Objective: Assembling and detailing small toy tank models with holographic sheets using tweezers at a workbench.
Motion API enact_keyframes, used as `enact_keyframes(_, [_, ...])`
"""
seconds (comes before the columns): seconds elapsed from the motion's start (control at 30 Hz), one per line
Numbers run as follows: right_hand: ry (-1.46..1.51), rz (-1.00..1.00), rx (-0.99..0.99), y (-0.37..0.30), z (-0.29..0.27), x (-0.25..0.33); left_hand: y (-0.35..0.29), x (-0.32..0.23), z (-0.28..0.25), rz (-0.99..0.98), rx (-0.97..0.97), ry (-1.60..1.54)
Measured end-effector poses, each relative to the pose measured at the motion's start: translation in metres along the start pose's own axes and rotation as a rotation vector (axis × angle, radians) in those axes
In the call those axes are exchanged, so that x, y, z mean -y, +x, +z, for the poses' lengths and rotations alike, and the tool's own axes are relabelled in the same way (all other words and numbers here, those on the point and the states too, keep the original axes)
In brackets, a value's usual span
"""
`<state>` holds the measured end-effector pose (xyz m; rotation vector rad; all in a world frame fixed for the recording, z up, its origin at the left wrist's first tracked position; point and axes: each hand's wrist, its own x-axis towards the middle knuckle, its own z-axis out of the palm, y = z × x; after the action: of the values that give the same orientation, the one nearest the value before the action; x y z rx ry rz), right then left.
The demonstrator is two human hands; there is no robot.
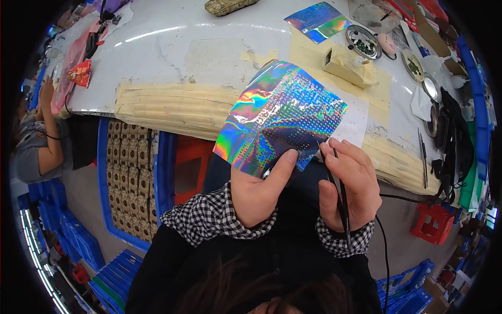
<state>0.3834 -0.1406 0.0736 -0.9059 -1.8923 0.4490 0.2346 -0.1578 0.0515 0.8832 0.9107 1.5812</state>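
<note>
My left hand [257, 194] is closed on a shiny rainbow-coloured holographic sticker sheet [280, 112], thumb on top along its lower edge. Rows of small labels cover much of the sheet, which bends and tilts above the table's front edge. In my right hand [358, 180] is a pair of black tweezers [343, 206], gripped between thumb and fingers. The tweezer tips point up beside the sheet's lower right corner. Whether a label sits between the tips is too small to tell.
Beyond the sheet lie another holographic sheet [314, 18], a yellowish block [346, 69] and a round metal dish [360, 37] of small dark parts. A camouflage-patterned piece [228, 6] lies farther back. Lower left, a blue crate [107, 217] holds camouflage units; another person [44, 146] sits at left.
</note>
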Motion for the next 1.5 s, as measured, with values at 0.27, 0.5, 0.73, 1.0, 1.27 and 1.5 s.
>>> enact_keyframes(0.27, [-0.066, -0.023, 0.034, 0.002, 0.004, -0.001, -0.003, 0.001, -0.002, -0.066, -0.012, -0.03])
enact_keyframes(0.5, [-0.069, -0.008, 0.046, 0.003, 0.005, 0.0, -0.004, 0.003, -0.002, -0.065, -0.048, -0.049])
enact_keyframes(0.73, [-0.067, -0.001, 0.034, 0.004, 0.006, 0.0, -0.004, 0.002, -0.002, -0.05, -0.038, -0.022])
enact_keyframes(1.0, [-0.074, 0.029, 0.015, 0.004, 0.009, -0.001, -0.005, 0.005, -0.003, -0.028, -0.045, 0.008])
enact_keyframes(1.27, [-0.087, 0.011, -0.019, 0.004, 0.012, 0.002, -0.006, 0.001, 0.0, -0.065, -0.044, -0.02])
enact_keyframes(1.5, [-0.187, -0.097, -0.027, 0.0, 0.019, -0.002, -0.004, -0.001, 0.002, -0.123, -0.078, -0.104])
